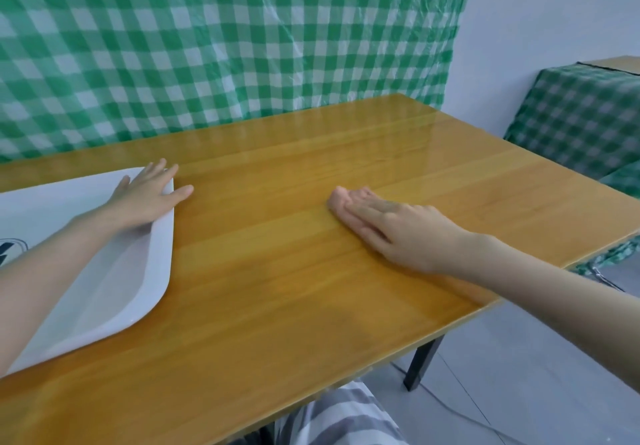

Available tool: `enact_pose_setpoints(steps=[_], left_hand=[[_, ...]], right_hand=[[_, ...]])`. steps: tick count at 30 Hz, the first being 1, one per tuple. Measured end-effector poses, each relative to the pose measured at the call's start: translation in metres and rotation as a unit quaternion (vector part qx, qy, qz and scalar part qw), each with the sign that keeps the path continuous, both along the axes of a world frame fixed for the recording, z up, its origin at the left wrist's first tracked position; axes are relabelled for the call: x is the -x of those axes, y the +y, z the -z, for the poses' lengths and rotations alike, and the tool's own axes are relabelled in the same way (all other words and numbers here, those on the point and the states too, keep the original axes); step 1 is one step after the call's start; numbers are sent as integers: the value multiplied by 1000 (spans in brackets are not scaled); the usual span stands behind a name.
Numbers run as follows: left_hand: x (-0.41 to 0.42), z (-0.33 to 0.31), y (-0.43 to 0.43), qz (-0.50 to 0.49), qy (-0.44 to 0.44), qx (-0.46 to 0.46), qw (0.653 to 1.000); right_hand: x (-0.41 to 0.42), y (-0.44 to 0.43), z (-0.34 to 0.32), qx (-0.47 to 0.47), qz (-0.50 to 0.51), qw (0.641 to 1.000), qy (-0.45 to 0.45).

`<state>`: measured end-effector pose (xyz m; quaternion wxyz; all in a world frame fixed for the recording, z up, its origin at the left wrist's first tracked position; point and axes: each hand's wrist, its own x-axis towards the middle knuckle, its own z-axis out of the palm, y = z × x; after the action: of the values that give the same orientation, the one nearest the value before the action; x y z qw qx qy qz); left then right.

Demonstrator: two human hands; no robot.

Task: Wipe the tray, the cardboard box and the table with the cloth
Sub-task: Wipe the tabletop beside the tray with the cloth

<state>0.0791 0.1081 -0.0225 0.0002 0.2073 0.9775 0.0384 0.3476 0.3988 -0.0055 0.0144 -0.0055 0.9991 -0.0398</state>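
A white tray [114,292] lies on the left of the glossy wooden table [277,288]. My left hand [145,198] rests flat on the tray's far right corner, fingers spread, thumb on the tabletop. My right hand [401,230] presses flat on a small pink cloth [337,198] at the table's middle right; only the cloth's far end shows past my fingertips. No cardboard box is in view.
A green-and-white checked sheet [225,39] hangs behind the table. A second table [585,122] covered in the same checked cloth stands at the right. The table's right edge and a black leg [422,363] are close to my right arm.
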Motion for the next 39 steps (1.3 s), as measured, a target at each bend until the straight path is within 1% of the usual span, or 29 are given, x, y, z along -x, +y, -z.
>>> enact_pose_setpoints(steps=[2,4,7,10,12,14,16,18,19,24,28,31,34,36,39], left_hand=[[1,1,3,8,-7,-7,1000],[4,2,6,12,-9,-12,1000],[8,2,8,4,-10,-1,1000],[15,1,11,-14,-16,22,1000],[19,0,16,-27,-25,20,999],[23,1,21,-43,-23,8,999],[26,2,25,-62,-12,-2,998],[30,2,28,-72,-3,11,997],[31,2,27,-73,1,23,997],[34,4,30,-64,12,60,996],[36,3,29,-64,15,61,996],[35,4,28,-62,17,59,996],[34,4,28,-62,16,59,996],[34,4,28,-58,17,58,996],[34,3,28,-52,16,48,997]], right_hand=[[15,24,1,14,56,998,2],[32,47,2,30,90,995,14],[59,62,5,54,84,995,16],[80,60,11,68,80,994,5],[86,50,11,93,69,993,5],[83,31,7,116,21,993,16],[74,0,5,116,-69,990,39],[65,-28,8,107,-158,979,66],[62,-37,11,103,-184,975,68],[65,-30,16,87,-202,973,65],[83,-11,20,109,-158,980,60],[105,17,20,106,-80,989,69],[126,39,14,91,-10,995,40],[138,49,9,80,26,996,26],[155,56,9,84,68,994,30]])
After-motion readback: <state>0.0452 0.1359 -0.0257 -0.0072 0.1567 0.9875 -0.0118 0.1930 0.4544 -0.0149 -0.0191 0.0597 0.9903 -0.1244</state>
